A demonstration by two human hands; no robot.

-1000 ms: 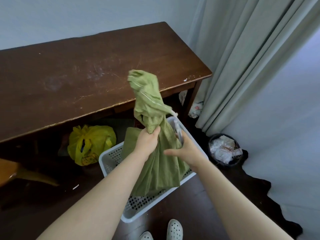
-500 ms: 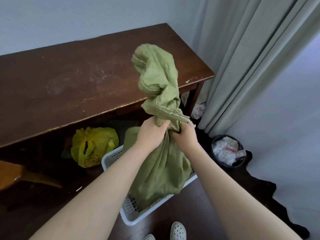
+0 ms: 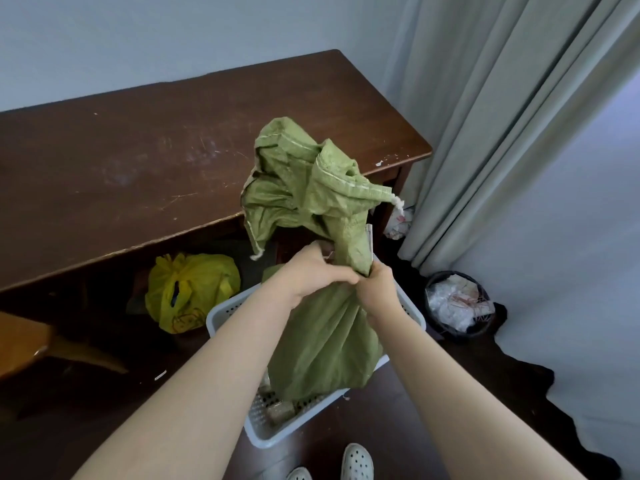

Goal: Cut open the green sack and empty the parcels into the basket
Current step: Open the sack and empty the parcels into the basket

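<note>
The green sack (image 3: 325, 341) hangs over the white perforated basket (image 3: 225, 311) on the floor, its lower part resting inside the basket. My left hand (image 3: 311, 275) and my right hand (image 3: 375, 289) both grip the sack at its bunched middle, side by side. Above my hands the sack's crumpled stitched end (image 3: 304, 181) stands up, with a white thread tail at its right corner. A brownish parcel (image 3: 282, 410) shows in the basket's near corner, under the sack. A thin pale object sticks up beside my right hand; what it is I cannot tell.
A dark wooden table (image 3: 138, 174) stands behind the basket. Under it lies a tied yellow plastic bag (image 3: 188, 292). A black bin of waste paper (image 3: 457, 303) sits right of the basket, beside grey curtains (image 3: 502, 116). My white shoes (image 3: 356, 462) are at the bottom edge.
My right hand has closed on the sack beside my left. The sack's upper end rose, then flopped open and spread wider above my hands.
</note>
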